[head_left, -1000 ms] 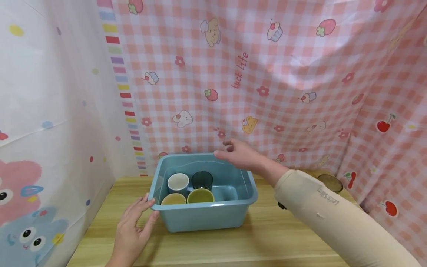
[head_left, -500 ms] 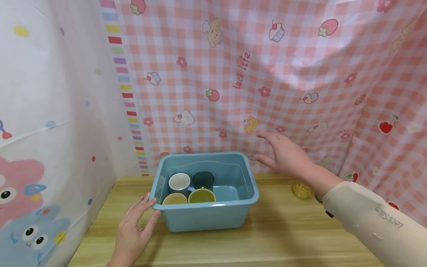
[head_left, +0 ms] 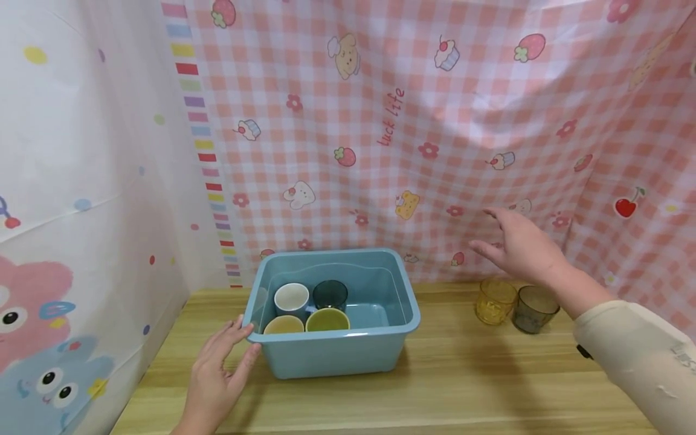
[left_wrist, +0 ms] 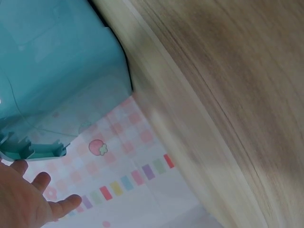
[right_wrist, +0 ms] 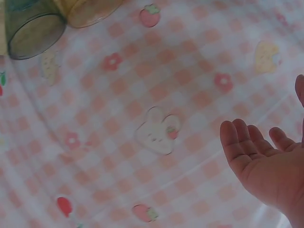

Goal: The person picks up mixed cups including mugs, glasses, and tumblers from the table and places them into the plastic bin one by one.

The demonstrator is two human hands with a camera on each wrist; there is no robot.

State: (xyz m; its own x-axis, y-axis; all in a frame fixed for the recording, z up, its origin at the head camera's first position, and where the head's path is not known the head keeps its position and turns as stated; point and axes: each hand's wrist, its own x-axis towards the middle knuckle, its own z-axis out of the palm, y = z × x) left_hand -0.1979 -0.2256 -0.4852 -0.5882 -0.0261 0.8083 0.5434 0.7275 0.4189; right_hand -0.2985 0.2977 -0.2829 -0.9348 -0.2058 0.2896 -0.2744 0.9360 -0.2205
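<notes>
A blue plastic tub (head_left: 337, 356) stands on the wooden table, with several cups in its left half. Among them are a white-lined mug (head_left: 292, 297), a dark glass (head_left: 330, 295), a yellow cup (head_left: 284, 325) and a green cup (head_left: 328, 319). My left hand (head_left: 217, 368) rests its fingertips at the tub's near left corner, fingers extended. Off to the right, my right hand (head_left: 524, 248) hovers with parted fingers and thumb, holding nothing. Below it stand an amber glass (head_left: 495, 302) and a smoky grey glass (head_left: 534, 311); the right wrist view shows the grey glass (right_wrist: 35, 35) at upper left.
Pink checked cloth (head_left: 380, 121) hangs right behind the table, and a white patterned cloth (head_left: 98, 151) borders it on the left. Wooden tabletop (head_left: 446, 386) lies between the tub and the two glasses.
My right hand has moved from over the tub's far right rim to above the two glasses, uncovering them. The left hand and the tub have stayed in place.
</notes>
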